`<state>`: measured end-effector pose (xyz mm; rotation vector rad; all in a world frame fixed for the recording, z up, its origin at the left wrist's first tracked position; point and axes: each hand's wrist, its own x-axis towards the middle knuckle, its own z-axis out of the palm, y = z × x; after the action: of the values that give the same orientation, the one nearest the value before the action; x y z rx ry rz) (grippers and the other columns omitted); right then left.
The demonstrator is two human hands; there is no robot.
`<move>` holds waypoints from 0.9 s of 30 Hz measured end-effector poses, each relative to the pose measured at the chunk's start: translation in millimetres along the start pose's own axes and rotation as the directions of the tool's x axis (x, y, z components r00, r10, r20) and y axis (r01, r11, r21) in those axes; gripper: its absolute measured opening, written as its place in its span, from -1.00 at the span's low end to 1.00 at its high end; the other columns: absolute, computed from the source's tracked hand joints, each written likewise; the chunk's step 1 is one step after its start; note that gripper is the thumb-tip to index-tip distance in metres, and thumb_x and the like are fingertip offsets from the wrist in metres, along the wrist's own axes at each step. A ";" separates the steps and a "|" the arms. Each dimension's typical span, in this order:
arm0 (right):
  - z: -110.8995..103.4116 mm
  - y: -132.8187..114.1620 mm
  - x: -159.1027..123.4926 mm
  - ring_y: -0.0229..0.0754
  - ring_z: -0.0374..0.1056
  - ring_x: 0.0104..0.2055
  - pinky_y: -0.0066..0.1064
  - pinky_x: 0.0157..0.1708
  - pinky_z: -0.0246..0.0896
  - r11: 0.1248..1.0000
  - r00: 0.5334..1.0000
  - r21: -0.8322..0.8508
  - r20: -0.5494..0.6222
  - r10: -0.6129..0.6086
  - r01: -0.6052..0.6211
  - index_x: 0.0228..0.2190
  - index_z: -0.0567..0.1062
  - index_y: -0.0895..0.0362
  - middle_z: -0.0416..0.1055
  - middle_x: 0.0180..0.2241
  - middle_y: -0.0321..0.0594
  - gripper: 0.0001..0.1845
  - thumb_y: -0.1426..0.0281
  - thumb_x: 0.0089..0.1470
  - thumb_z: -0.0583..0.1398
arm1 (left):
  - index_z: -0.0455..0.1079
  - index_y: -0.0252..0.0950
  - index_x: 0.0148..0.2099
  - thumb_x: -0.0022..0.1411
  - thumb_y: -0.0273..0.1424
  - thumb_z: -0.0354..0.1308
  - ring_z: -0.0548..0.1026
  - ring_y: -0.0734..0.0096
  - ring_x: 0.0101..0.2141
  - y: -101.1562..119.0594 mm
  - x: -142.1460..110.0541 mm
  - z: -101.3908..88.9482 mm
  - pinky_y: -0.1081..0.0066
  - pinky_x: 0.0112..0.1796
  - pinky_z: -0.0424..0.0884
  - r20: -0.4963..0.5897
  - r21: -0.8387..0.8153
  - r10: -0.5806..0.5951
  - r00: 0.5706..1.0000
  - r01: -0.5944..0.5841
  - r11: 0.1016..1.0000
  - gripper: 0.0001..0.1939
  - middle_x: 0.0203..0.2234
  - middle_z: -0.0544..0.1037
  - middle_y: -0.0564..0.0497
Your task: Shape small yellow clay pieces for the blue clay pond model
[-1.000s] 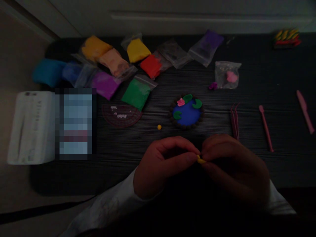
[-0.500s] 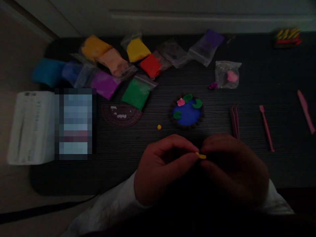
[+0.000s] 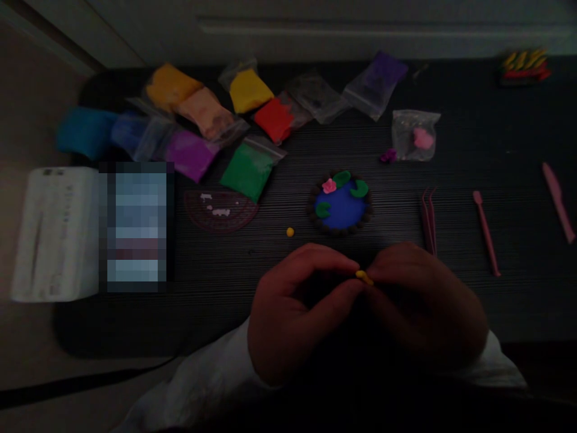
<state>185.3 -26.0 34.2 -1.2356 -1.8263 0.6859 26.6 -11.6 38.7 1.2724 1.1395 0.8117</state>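
Observation:
My left hand (image 3: 297, 307) and my right hand (image 3: 424, 300) meet over the near part of a dark ribbed mat (image 3: 451, 180). Both pinch a small yellow clay piece (image 3: 363, 276) between their fingertips. Just beyond the hands lies a round blue clay disc (image 3: 340, 202) with a dark beaded rim, three green leaves and a pink flower. A tiny yellow clay ball (image 3: 290, 231) sits on the mat to the left of the disc.
Several bags of coloured clay (image 3: 247, 171) lie across the back left. A bag with pink clay (image 3: 415, 136) sits at back right. Pink tweezers (image 3: 429, 219) and two pink modelling tools (image 3: 485, 233) lie to the right. A white box (image 3: 56, 231) stands at the left edge.
Both hands have lifted slightly away from me with the yellow piece, which has turned between the fingertips. Everything on the mat is where it was.

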 end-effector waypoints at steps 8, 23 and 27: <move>1.1 1.3 -0.3 -0.25 0.31 -0.40 -0.34 -0.42 0.27 1.000 0.999 0.005 0.031 -0.030 0.030 -0.32 0.34 0.10 0.39 -0.44 -0.25 -0.69 0.59 -0.18 0.20 | 0.42 -0.22 -0.35 -0.02 -0.55 0.16 0.41 0.45 -0.35 0.4 1.5 0.4 0.49 -0.31 0.29 -0.028 0.018 0.007 1.000 -0.006 1.000 -0.84 -0.44 0.48 0.07; -9.7 -3.3 -1.5 -0.31 0.33 -0.29 -0.54 -0.32 0.27 0.910 0.946 0.278 0.189 0.263 -0.308 -0.33 0.38 0.12 0.39 -0.37 -0.28 -0.83 0.50 -0.07 0.15 | 0.43 -0.19 -0.31 0.00 -0.59 0.13 0.39 0.44 -0.31 0.6 3.2 -0.8 0.44 -0.25 0.30 0.091 -0.079 0.085 0.992 -0.078 0.994 -0.78 -0.40 0.44 0.05; -8.5 -3.8 -0.6 -0.32 0.33 -0.33 -0.52 -0.34 0.27 0.903 0.945 0.292 0.184 0.270 -0.314 -0.36 0.38 0.13 0.39 -0.41 -0.29 -0.84 0.53 -0.08 0.16 | 0.43 -0.19 -0.29 0.00 -0.59 0.14 0.39 0.45 -0.30 0.5 2.1 -1.3 0.47 -0.24 0.29 0.093 -0.064 0.077 0.993 -0.071 0.995 -0.77 -0.39 0.44 0.06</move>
<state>190.8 -28.1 41.5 -1.2784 -1.5698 1.2135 26.0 -9.1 38.9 1.2954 0.9894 0.8260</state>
